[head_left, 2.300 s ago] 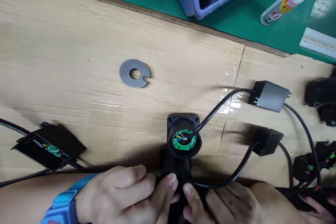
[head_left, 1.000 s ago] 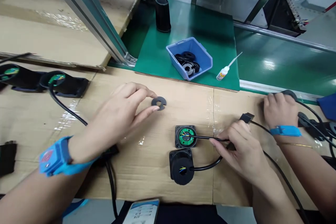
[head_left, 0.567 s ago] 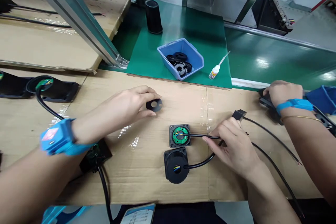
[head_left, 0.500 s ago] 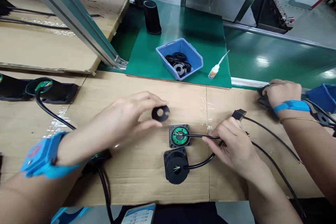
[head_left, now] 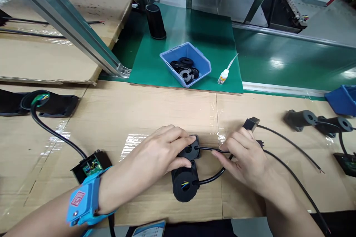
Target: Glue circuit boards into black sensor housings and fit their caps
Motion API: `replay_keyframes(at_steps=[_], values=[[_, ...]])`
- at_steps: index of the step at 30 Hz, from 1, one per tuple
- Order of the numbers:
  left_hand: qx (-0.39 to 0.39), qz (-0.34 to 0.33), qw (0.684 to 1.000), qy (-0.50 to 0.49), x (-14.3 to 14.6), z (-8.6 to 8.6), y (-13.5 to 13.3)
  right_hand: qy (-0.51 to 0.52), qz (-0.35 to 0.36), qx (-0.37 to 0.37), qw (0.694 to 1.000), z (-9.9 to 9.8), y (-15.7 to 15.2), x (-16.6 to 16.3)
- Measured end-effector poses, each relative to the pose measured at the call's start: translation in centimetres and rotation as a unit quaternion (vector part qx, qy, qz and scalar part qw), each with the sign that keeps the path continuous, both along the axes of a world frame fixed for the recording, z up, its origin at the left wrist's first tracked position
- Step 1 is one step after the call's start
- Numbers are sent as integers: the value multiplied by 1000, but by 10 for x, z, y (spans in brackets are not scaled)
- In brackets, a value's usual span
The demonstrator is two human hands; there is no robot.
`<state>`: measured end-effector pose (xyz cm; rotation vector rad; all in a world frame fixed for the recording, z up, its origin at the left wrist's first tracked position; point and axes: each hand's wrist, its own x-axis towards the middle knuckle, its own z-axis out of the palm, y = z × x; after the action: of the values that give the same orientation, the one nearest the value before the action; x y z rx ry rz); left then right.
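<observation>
My left hand point(head_left: 158, 152) holds a dark slotted washer point(head_left: 188, 150) flat on top of the square black housing point(head_left: 197, 143), covering its green board. My right hand point(head_left: 244, 157) pinches the black cable point(head_left: 214, 149) that runs out of that housing. A second round black housing point(head_left: 184, 185) with coloured wires in its bore lies just in front, its own cable point(head_left: 211, 179) passing under my right hand. A small black connector point(head_left: 251, 123) sits beyond my right fingers.
A blue bin point(head_left: 185, 63) of washers and a glue bottle point(head_left: 223, 76) stand on the green mat point(head_left: 194, 37). A black cylinder point(head_left: 155, 21) is further back. More black housings point(head_left: 41, 104) lie left, an open board box point(head_left: 91, 164) near my wrist, and parts point(head_left: 303, 118) at right.
My left hand picked the washer off the cardboard and carried it right and down onto the square housing. The other person's hand at the far right has gone.
</observation>
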<state>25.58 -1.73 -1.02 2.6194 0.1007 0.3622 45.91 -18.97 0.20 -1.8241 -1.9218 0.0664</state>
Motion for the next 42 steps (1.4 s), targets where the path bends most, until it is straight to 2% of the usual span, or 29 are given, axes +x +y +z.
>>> replay_keyframes(at_steps=[5,7,10,12,17,21,25,30,35,39,42], values=[[31,18,999,23,-2,8,-6,-36,-25,39,998,13,-1,-12],[49,22,998,40,-4,13,-8,-50,-8,59,997,17,-1,-23],[64,22,997,33,-6,17,-12,-45,39,38,998,12,-1,-40],[82,9,996,16,-6,18,-14,-44,37,11,998,6,-1,-47],[134,-4,991,8,-7,17,-19,-53,41,-30,997,-2,0,-49],[127,-1,992,10,-6,14,-19,-46,39,-22,998,0,3,-48],[152,1,988,26,-7,12,-17,-47,25,-6,999,1,4,-49],[186,-2,983,-4,-6,6,-12,-44,17,17,999,1,3,-48],[167,-1,986,6,-3,10,-3,-35,18,-2,999,0,4,-43],[80,-18,990,111,-4,11,10,-27,32,-34,999,-2,4,-37],[42,-16,992,116,-5,4,17,-24,34,-29,999,-2,5,-35]])
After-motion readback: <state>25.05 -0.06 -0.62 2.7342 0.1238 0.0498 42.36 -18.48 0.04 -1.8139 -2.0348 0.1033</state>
